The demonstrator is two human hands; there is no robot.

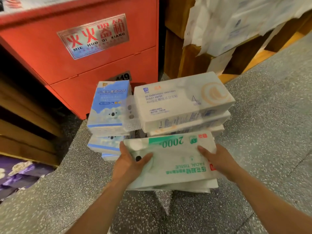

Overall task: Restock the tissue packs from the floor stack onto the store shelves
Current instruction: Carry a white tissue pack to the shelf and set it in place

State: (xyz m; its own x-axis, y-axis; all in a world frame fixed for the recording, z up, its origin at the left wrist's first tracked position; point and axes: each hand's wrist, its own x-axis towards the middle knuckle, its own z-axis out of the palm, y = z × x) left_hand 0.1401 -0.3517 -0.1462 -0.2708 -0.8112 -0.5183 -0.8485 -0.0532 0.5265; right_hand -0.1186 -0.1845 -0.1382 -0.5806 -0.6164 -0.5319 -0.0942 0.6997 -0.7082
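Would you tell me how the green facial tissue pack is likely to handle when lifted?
The green facial tissue pack probably flexes: its wrap dimples under the left hand. The glossy film may be slippery, so the right hand helps. Being tissue, it is likely light.

Red cabinet point(42, 53) — speckled floor point(270, 132).

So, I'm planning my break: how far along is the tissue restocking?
Done: white packs lie on the shelf at upper right, blurred; I cannot tell whether they are from this job. In hand: the left hand and right hand grip a green facial tissue pack by its ends. Left: white toilet paper packs and blue koala packs stacked on the floor.
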